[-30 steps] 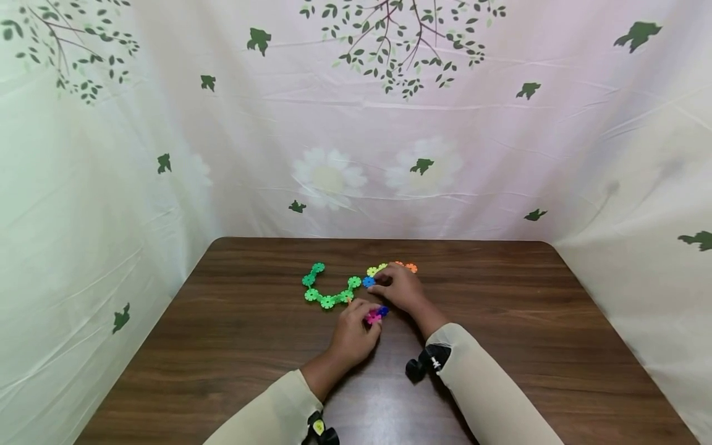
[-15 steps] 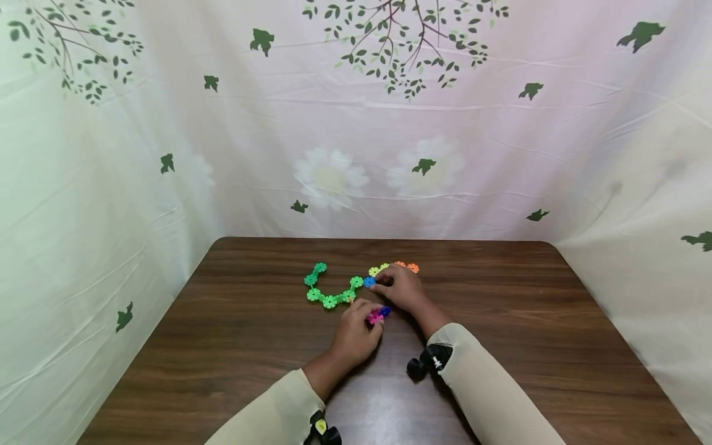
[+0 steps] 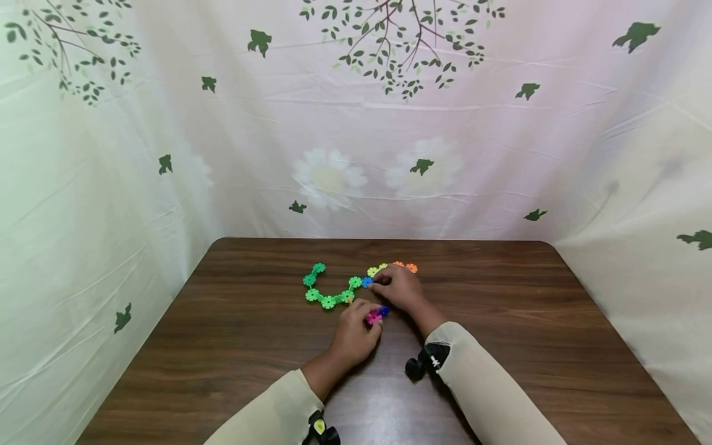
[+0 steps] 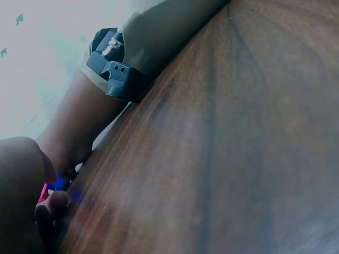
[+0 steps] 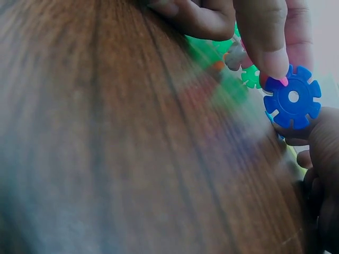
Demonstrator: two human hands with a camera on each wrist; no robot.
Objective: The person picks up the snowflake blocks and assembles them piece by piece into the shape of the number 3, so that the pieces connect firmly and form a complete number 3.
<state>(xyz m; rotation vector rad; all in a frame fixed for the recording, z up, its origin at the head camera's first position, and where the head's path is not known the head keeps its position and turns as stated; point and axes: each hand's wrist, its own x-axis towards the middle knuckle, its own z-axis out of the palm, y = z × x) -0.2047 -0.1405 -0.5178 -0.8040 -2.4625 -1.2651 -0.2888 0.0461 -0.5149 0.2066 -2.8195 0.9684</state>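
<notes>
On the brown table, several green notched flower discs (image 3: 329,302) form a curved chain. At its right end, my right hand (image 3: 404,288) pinches a blue disc (image 3: 368,282) between thumb and index finger, close beside the last green disc (image 3: 355,282). My left hand (image 3: 355,332), nearer the front, holds a pink disc (image 3: 373,317) joined to a dark blue disc (image 3: 384,311). The right wrist view shows that dark blue disc (image 5: 293,97) face-on, a fingertip over its edge. Only the pink edge (image 4: 43,193) and a bit of blue show in the left wrist view.
Yellow discs (image 3: 372,271) and orange discs (image 3: 411,267) lie behind my right hand, partly covered by it. A small orange piece (image 3: 350,301) shows by my left fingertips. A printed curtain (image 3: 356,216) hangs behind the table's far edge.
The blue disc at my right fingertips has shifted very slightly left, closer to the last green disc. My left hand and its discs stay in place.
</notes>
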